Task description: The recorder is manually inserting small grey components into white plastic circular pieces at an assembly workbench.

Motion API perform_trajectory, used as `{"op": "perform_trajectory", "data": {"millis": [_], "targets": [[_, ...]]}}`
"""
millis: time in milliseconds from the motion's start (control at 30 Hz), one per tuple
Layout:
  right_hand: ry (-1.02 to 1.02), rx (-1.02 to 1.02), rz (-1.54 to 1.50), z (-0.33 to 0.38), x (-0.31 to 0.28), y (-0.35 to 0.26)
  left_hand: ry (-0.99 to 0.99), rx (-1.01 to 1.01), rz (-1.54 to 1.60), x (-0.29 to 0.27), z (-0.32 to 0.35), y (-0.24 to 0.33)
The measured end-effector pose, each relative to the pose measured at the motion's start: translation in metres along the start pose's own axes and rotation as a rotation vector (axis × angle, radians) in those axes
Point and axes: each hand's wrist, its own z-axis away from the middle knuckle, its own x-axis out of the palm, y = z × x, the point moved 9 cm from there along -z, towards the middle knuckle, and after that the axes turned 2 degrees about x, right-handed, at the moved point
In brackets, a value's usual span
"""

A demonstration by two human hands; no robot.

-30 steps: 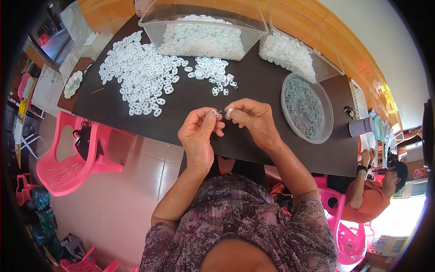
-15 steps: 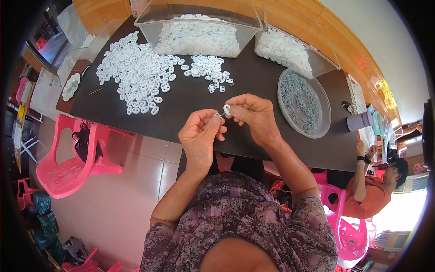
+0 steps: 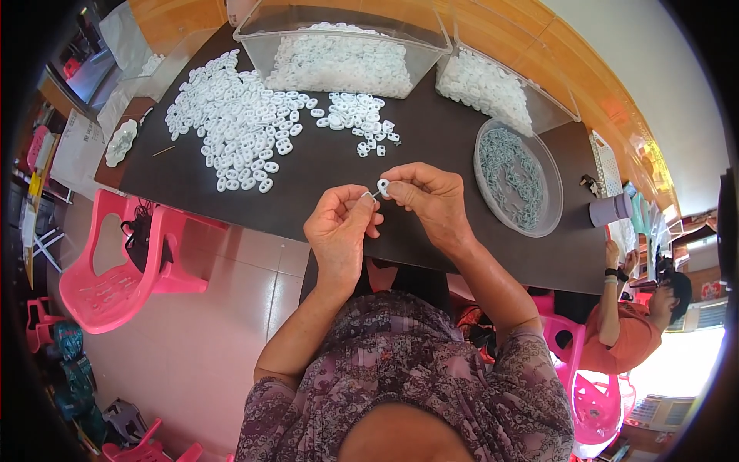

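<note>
two hands meet above the near edge of the dark table [image 3: 431,146]: the right hand [image 3: 433,200] pinches a small white ring [image 3: 382,185] in its fingers, and the left hand [image 3: 339,231] pinches a thin metal piece [image 3: 368,195] just beside it. many more white rings [image 3: 239,123] lie heaped farther back, left of a round grey tray [image 3: 517,179].

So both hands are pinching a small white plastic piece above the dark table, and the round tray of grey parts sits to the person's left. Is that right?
Not quite. The head view shows the round tray of grey parts on the person's right, not the left. The rest holds: the left hand and right hand meet on a small white plastic piece above the dark table.
</note>
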Motion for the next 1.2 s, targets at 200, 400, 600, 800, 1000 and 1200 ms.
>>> {"op": "perform_trajectory", "data": {"millis": [200,400,600,800,1000,1200], "targets": [[0.019,-0.023,0.046,0.001,-0.001,0.001,0.0,0.001,-0.013,0.001,0.0,0.0],[0.012,-0.126,0.165,0.005,0.004,-0.007,-0.007,0.015,-0.012,0.005,0.0,-0.003],[0.082,-0.22,0.261,0.009,0.006,-0.018,-0.014,0.013,0.006,0.006,0.0,-0.005],[0.055,-0.259,0.415,0.011,0.008,-0.023,-0.065,0.035,0.031,0.008,-0.001,-0.005],[0.023,-0.321,0.515,0.013,0.01,-0.028,-0.133,-0.036,-0.016,0.009,-0.004,-0.008],[0.084,-0.438,0.536,0.018,0.011,-0.031,-0.137,-0.048,-0.005,0.012,-0.003,-0.009]]}}
